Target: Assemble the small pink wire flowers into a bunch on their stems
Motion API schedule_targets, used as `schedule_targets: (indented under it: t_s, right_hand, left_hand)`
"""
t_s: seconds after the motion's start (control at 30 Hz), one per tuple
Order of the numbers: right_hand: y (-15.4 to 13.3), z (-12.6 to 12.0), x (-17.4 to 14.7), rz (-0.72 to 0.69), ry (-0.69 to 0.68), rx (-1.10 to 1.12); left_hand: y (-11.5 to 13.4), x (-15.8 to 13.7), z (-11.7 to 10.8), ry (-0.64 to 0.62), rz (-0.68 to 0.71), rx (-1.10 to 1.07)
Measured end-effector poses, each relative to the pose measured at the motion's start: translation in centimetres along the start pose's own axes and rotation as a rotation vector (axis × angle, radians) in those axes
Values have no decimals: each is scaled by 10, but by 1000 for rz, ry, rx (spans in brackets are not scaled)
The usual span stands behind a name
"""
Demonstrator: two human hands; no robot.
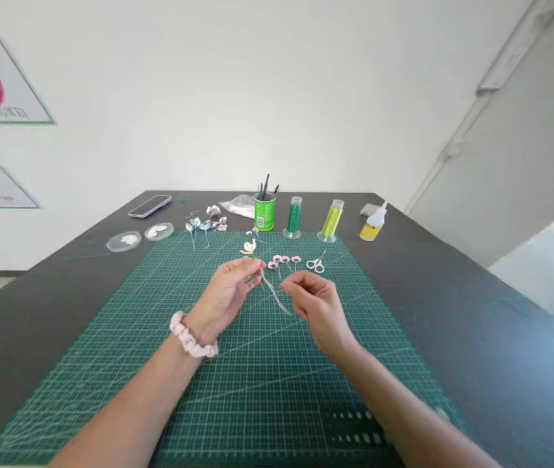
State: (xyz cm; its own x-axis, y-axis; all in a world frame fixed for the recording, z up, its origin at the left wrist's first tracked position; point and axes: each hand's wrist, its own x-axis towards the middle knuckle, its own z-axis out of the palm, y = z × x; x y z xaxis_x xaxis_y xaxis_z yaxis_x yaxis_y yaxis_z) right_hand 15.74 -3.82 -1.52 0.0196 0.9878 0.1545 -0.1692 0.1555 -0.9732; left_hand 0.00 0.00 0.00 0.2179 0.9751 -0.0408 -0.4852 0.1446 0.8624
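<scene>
So there's a thin pale wire stem hanging over the middle of the green gridded cutting mat, and both hands are on it. The left hand has its fingertips pinched shut around the upper end of the stem, while the right hand has fingers curled in close near the lower part; can't quite tell if it's actually gripping the wire or just touching it. There's a pink fabric scrunchie on the left wrist. Just behind the hands, on the mat, sit a few small pink wire petal loops, with small white-handled scissors right beside them. Further back along the mat's far edge are a green tin can full of dark tools, a dark green bead tube, a lime-yellow bead tube and a small glue bottle. A phone lies well off to the left on the dark table.
</scene>
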Motion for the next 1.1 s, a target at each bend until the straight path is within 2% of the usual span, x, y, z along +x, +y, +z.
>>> schedule_targets:
  t_s: [0.2,0.57,0.8,1.1]
  right_hand:
    - [2,3,1,33,-4,-12]
    - [0,4,-1,46,-101,-59]
    - [-2,2,0,-29,-123,-101]
    - [-9,2,-5,-207,-7,-254]
  left_hand:
    - [0,-3,3,-32,-48,-3]
    - [-1,-3,3,1,-4,-36]
    - [-1,-4,3,-7,52,13]
    - [-1,-4,4,72,198,228]
